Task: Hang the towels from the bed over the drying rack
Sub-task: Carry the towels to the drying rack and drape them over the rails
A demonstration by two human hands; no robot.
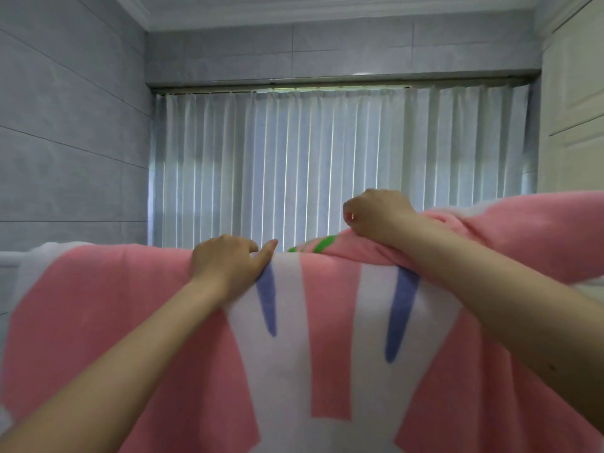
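A large pink towel with white, blue and green patterns hangs spread across the lower half of the head view, draped over something hidden beneath it. My left hand rests on its top fold near the middle, fingers curled over the edge and thumb pointing right. My right hand is higher and to the right, closed on a bunched part of the same towel. The drying rack itself is covered by the cloth; only a pale bar shows at the far left.
White pleated curtains cover the window straight ahead. A grey panelled wall runs along the left. A cream cabinet or door stands at the right.
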